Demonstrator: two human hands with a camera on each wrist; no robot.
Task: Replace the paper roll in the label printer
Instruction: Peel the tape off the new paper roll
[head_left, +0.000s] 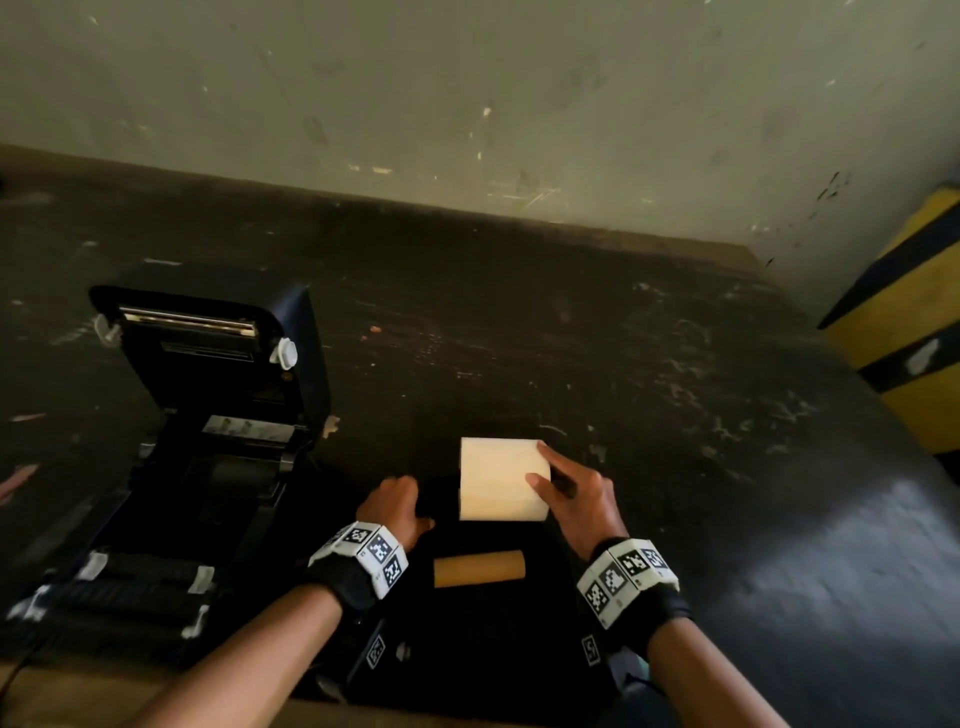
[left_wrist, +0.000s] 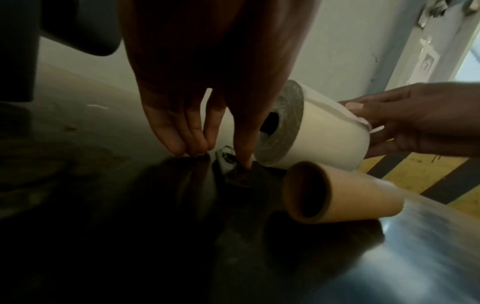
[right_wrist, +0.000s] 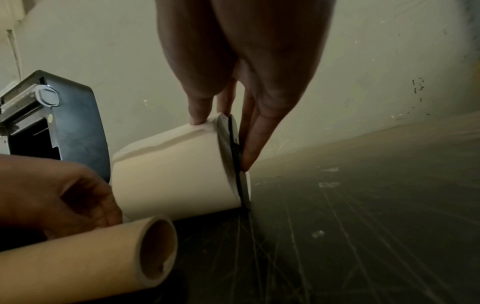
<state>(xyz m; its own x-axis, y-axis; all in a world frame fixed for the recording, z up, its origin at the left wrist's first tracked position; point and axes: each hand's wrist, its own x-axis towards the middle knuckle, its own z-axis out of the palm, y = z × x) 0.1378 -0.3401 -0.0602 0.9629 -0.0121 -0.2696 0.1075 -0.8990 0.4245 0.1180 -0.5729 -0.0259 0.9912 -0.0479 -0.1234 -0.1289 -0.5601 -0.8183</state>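
The black label printer (head_left: 208, 415) stands open at the left, its lid (right_wrist: 75, 123) tilted back. A cream paper roll (head_left: 501, 478) lies on its side at mid-table. My right hand (head_left: 540, 467) grips its right end: thumb on top, fingers (right_wrist: 249, 148) against a black disc (right_wrist: 240, 185) on that end. Left of the roll, my left hand (head_left: 410, 499) is curled downward. Its fingertips (left_wrist: 192, 148) pinch a small black part (left_wrist: 241, 176) lying on the table; what that part is stays unclear. An empty brown cardboard core (head_left: 478, 568) lies just in front of the roll.
The dark, scratched table (head_left: 623, 364) runs back to a pale wall. A yellow and black striped post (head_left: 904, 312) stands at the right edge. The table's front edge lies close under my forearms.
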